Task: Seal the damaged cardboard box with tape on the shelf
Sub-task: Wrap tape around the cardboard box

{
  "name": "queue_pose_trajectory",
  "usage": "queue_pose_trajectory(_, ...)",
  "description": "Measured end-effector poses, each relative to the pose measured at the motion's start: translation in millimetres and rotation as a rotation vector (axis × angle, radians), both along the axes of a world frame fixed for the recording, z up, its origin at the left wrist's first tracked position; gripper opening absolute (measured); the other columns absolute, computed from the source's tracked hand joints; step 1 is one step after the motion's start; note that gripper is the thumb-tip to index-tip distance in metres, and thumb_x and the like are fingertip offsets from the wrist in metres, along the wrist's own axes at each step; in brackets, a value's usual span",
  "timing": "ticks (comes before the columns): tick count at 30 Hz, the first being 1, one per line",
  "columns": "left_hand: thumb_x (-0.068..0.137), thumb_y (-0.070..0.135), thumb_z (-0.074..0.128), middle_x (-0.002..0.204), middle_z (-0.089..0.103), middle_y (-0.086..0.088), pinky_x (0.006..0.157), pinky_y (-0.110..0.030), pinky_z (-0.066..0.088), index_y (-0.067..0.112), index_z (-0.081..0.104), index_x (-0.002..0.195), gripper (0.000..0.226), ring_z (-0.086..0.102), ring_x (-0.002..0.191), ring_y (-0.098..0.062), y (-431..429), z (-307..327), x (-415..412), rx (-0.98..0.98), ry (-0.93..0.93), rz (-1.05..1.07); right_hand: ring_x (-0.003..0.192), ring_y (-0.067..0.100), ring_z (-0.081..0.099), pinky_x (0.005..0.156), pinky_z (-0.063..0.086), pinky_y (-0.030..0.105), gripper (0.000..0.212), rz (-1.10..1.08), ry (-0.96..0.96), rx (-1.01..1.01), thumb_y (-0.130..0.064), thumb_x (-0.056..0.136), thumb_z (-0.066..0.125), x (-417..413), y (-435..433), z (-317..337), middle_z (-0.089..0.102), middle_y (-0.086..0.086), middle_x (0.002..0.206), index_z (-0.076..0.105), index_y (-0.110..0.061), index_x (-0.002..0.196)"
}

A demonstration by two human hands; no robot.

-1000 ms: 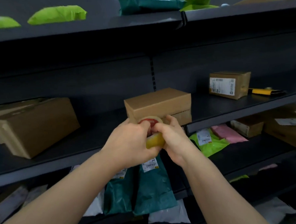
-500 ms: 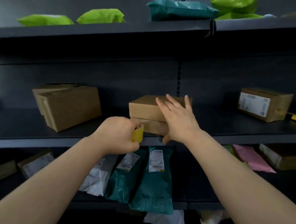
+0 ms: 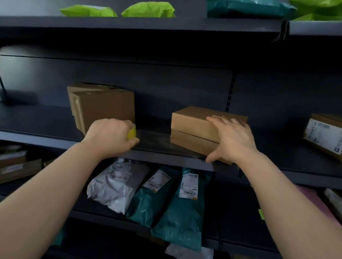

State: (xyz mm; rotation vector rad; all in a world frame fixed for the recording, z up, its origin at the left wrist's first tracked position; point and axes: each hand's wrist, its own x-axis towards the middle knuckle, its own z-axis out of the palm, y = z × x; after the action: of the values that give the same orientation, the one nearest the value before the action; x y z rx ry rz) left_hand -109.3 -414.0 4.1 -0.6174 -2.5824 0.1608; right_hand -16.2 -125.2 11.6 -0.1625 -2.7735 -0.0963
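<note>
My left grip (image 3: pixel 111 135) is clenching the tape roll (image 3: pixel 132 133), holding a strip (image 3: pixel 153 141) taut from the box (image 3: pixel 194 126) on the shelf (image 3: pixel 38 120); my right grip (image 3: pixel 233 140), laid flat, is pinning the box against that pull.

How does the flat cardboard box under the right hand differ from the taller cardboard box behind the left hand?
The flat brown cardboard box is low and wide, a seam along its side; the taller brown cardboard box is bulkier, top flaps raised slightly. The right hand rests on the flat box; the left hand, gripping a yellow tape roll, is in front of the taller box. Both stand on the same dark shelf.
</note>
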Motion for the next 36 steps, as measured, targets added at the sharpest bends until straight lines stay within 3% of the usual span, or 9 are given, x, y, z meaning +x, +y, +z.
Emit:
queue_pose_trajectory(12, 0.093, 0.057, 0.052, 0.115, 0.065, -0.007, 0.07, -0.031, 0.041, 0.022, 0.057, 0.128, 0.05, 0.061, 0.104, -0.028, 31, 17, -50, 0.047, -0.078, 0.005, 0.136, 0.016, 0.035, 0.116, 0.02, 0.038, 0.114, -0.036, 0.105, -0.093, -0.065, 0.051, 0.083, -2, -3, -4, 0.036, -0.015, 0.152, 0.029, -0.038, 0.148)
queue_pose_trajectory(19, 0.091, 0.059, 0.053, 0.1, 0.057, -0.001, 0.071, -0.033, 0.043, 0.022, 0.058, 0.116, 0.045, 0.053, 0.088, -0.019, 47, 30, -73, -0.007, -0.213, 0.016, 0.142, 0.014, 0.029, 0.115, 0.021, 0.036, 0.098, -0.009, 0.088, -0.134, -0.049, 0.066, 0.083, -4, 4, 0, 0.033, -0.015, 0.155, 0.03, -0.041, 0.148)
queue_pose_trajectory(26, 0.091, 0.057, 0.056, 0.104, 0.06, -0.001, 0.073, -0.033, 0.047, 0.02, 0.059, 0.116, 0.046, 0.057, 0.092, -0.019, 58, 29, -86, -0.06, -0.312, 0.028, 0.142, 0.013, 0.029, 0.115, 0.02, 0.035, 0.09, -0.014, 0.111, -0.158, -0.045, 0.071, 0.081, -7, 5, -3, 0.033, -0.016, 0.154, 0.033, -0.043, 0.147)
queue_pose_trajectory(36, 0.091, 0.057, 0.054, 0.107, 0.061, -0.002, 0.072, -0.031, 0.045, 0.019, 0.06, 0.115, 0.045, 0.056, 0.091, -0.018, 65, 30, -92, -0.091, -0.301, 0.031, 0.143, 0.013, 0.028, 0.114, 0.019, 0.035, 0.076, -0.004, 0.125, -0.158, -0.027, 0.085, 0.073, -9, 12, -6, 0.032, -0.019, 0.154, 0.032, -0.045, 0.146)
